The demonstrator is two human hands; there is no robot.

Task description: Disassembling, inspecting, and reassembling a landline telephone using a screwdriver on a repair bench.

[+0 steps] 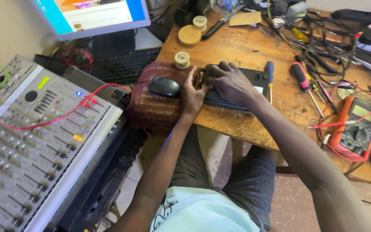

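Black flat plastic device [254, 81] w/ long axis lying across wooden worktop [237, 47]; both hands' fingers [217, 68] gripping its left end, right hand [230, 83] on top, left hand [193, 95] beside.

This is an electronics repair workshop. A scuffed, stained wooden counter [245, 124] carries an orange handheld multimeter with red test leads [357, 129], several screwdrivers with red and blue handles [301, 77], small spools of solder wire [182, 59] and a tangle of black cables [323, 51]. Beside it stands a large grey audio mixing console with rows of sliders [35, 146], below a lit flat computer monitor [95, 15].
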